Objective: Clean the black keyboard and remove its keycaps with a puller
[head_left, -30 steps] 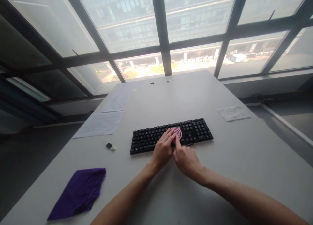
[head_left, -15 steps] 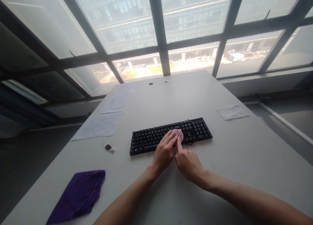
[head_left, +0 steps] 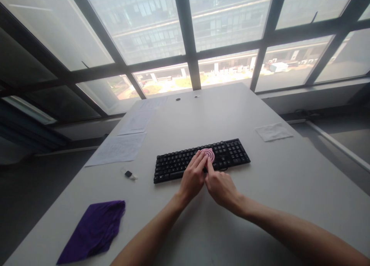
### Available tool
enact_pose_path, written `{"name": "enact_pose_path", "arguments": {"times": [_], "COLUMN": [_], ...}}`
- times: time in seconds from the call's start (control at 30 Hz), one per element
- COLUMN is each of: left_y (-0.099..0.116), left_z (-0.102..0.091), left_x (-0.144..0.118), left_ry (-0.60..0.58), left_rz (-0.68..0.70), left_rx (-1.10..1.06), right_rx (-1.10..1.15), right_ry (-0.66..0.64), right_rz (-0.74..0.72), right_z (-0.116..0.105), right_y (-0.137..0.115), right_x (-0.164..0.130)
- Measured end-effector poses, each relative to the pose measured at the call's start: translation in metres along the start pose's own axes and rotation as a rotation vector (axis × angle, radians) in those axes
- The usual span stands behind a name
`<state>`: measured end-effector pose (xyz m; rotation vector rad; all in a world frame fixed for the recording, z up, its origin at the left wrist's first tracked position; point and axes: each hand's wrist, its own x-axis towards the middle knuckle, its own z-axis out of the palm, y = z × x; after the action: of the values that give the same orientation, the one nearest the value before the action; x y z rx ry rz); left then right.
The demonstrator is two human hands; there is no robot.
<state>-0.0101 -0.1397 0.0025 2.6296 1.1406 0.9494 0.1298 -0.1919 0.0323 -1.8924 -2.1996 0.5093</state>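
A pink round fan-like device (head_left: 210, 154) with ringed slots and small ear-like tips is over the middle of the black keyboard (head_left: 170, 164). My left hand (head_left: 194, 174) is closed on its left side, fingers lying along the edge. From the right, my right hand (head_left: 219, 184) presses its stretched index finger to the device's lower part, the other fingers curled in. Both hands meet just in front of the keyboard's near edge. The underside of the device, and any handle, is hidden by my hands.
A folded purple cloth (head_left: 94, 231) lies at the near left. Beyond it are a small black item with a pale strap (head_left: 129, 174) and printed sheets (head_left: 118, 148). A white tissue (head_left: 273, 132) rests on the right of the white table (head_left: 277, 189); windows stand behind.
The pink device and both hands have shifted slightly left and away from me over the keyboard. My grip looks the same.
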Motion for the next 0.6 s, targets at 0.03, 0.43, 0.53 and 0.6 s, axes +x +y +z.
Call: {"name": "enact_pose_path", "arguments": {"times": [0.03,0.43,0.53,0.6], "left_y": [-0.001,-0.001,-0.003,-0.005], "left_z": [0.000,0.006,0.004,0.003], "left_x": [0.002,0.010,0.011,0.015], "left_ry": [0.007,-0.053,-0.060,-0.059], "left_rz": [-0.013,-0.043,-0.049,-0.055], "left_rx": [0.005,0.032,0.034,0.036], "right_rx": [-0.001,-0.071,-0.063,-0.060], "right_ry": [0.004,-0.018,-0.011,0.009], "right_rz": [0.001,-0.008,-0.013,-0.017], "right_z": [-0.001,0.001,-0.003,-0.007], "right_y": [-0.001,0.009,0.007,0.006], "right_x": [0.003,0.014,0.015,0.019]}}
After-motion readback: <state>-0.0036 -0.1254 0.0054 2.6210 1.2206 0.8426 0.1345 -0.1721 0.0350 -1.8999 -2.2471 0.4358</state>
